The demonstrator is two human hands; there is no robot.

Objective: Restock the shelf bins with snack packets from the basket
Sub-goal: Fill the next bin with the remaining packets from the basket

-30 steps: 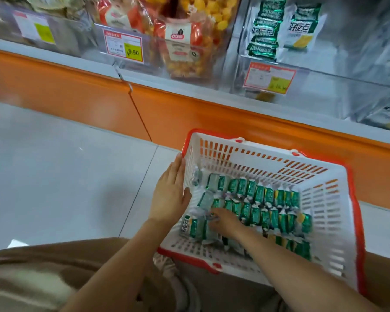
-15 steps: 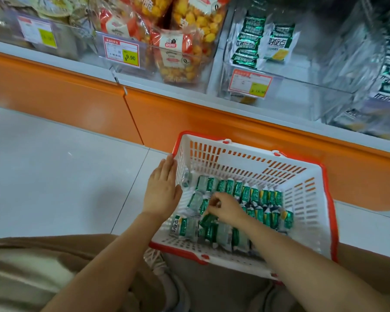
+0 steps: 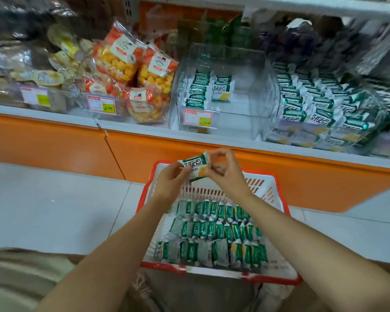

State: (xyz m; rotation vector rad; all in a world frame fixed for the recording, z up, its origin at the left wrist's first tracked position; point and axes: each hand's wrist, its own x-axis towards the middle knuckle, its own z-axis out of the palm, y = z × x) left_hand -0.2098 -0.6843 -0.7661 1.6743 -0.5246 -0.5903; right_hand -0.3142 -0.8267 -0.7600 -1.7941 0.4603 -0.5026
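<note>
A white basket with a red rim (image 3: pixel 279 194) stands on the floor in front of me, holding several rows of green and white snack packets (image 3: pixel 214 233). Above its far edge I hold one green and white packet (image 3: pixel 196 166) between both hands. My left hand (image 3: pixel 170 179) pinches its left side and my right hand (image 3: pixel 225 171) pinches its right side. Straight ahead on the shelf is a clear bin (image 3: pixel 225 91) with a few of the same packets (image 3: pixel 203 88) stacked at its left.
To the right, another clear bin (image 3: pixel 324 102) is full of green packets. Orange bags of yellow snacks (image 3: pixel 142 82) fill the bin to the left. An orange shelf base (image 3: pixel 189 152) runs below the bins. Grey floor tiles lie to the left.
My right hand rose out of the basket with one packet. My left hand left the basket's side and took hold of the packet too. The view tilted up toward the shelf.
</note>
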